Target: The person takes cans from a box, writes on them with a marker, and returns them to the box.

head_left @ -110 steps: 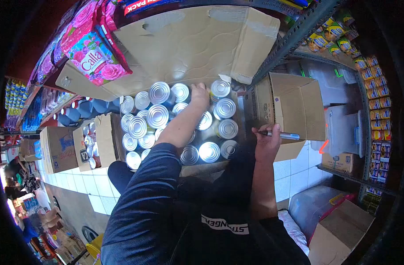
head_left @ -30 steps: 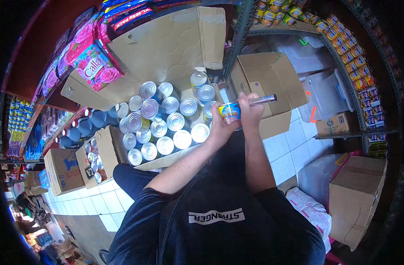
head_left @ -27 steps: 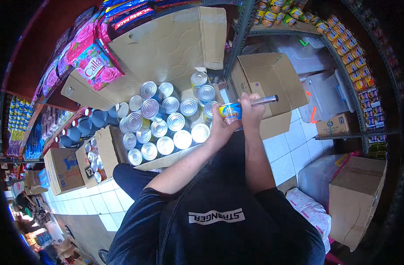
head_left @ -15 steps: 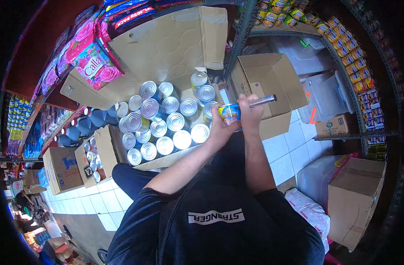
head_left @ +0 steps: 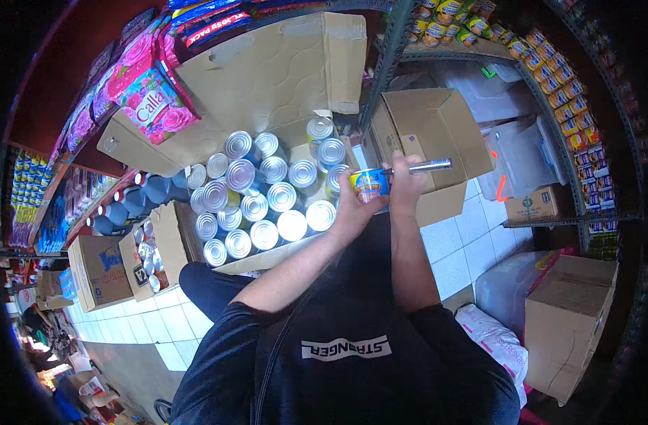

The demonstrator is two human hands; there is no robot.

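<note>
My left hand (head_left: pixel 352 216) is wrapped round a tin can (head_left: pixel 370 186) with a blue and yellow label, held in front of my chest. Dark marks, one like a 3, show near the can's upper edge. My right hand (head_left: pixel 407 185) grips a marker pen (head_left: pixel 432 165) with a silver barrel. The pen's tip points left at the can's upper edge; whether it touches is too small to tell. Just left of my hands, several large cans (head_left: pixel 263 233) with bare metal lids stand in an opened carton (head_left: pixel 274 256).
An open cardboard box (head_left: pixel 448 134) stands beyond my right hand. Clear plastic bins (head_left: pixel 526 159) are farther right. Shelves of small cans (head_left: pixel 550 78) curve along the right side. A pink Calla pack (head_left: pixel 154 106) hangs at upper left. Another box (head_left: pixel 572 319) stands at lower right.
The marker has swung flatter, and its tip now shows by the can's upper edge. My right hand has shifted slightly, and the can is turned a little, showing dark marks.
</note>
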